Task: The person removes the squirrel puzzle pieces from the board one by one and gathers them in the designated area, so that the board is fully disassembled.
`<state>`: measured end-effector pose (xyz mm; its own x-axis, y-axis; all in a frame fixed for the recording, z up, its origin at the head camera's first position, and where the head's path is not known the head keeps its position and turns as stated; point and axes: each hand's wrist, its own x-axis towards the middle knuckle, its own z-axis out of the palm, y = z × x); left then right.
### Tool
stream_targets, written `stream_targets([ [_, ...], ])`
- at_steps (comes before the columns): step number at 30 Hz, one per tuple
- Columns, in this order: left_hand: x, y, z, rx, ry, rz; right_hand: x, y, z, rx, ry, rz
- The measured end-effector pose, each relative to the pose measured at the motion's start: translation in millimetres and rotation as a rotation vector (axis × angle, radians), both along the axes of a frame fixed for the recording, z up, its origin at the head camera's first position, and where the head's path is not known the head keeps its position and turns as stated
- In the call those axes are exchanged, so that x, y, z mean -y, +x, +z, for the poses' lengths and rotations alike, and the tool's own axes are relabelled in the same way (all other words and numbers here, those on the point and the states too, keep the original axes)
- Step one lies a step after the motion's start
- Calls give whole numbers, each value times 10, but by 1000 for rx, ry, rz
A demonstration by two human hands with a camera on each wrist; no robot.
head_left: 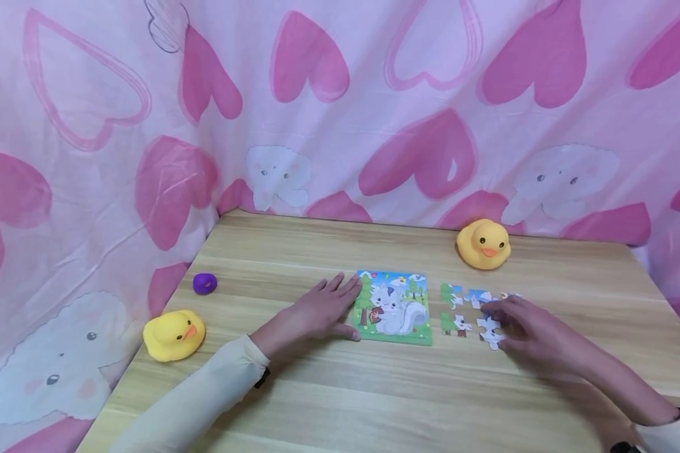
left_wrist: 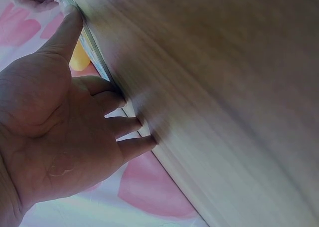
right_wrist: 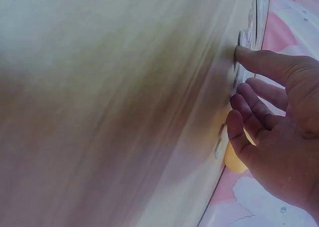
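Left hand [head_left: 320, 310] had its grip relaxed, fingers spread by the left edge of the squirrel board [head_left: 393, 309] on the table [head_left: 317, 402]. Right hand [head_left: 544, 336] was at the loose puzzle pieces [head_left: 491, 332] beside it; couldn't tell if that grip pinched one. Dragging fingertips could've knocked neighbours askew, imo.

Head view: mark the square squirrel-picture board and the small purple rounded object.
Square squirrel-picture board [head_left: 393, 314], head view, on the printed squirrel's body.
Small purple rounded object [head_left: 203, 286], head view, near its middle.
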<state>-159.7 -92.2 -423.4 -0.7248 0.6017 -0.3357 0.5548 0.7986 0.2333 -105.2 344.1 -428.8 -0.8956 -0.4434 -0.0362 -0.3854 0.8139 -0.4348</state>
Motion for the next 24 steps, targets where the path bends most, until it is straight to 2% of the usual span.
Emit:
stream_targets([
  [3, 6, 1, -1, -5, -3, -6, 40, -18, 33, 5, -3, 3],
  [10, 16, 0, -8, -14, -7, -5, 353, -152, 80, -95, 5, 63],
  [18, 19, 8, -21, -5, -8, 2, 921, -289, 41, -46, 14, 64],
  [24, 11, 13, -16, -10, -5, -2, 1197, -324, 25, -31, 50, 40],
])
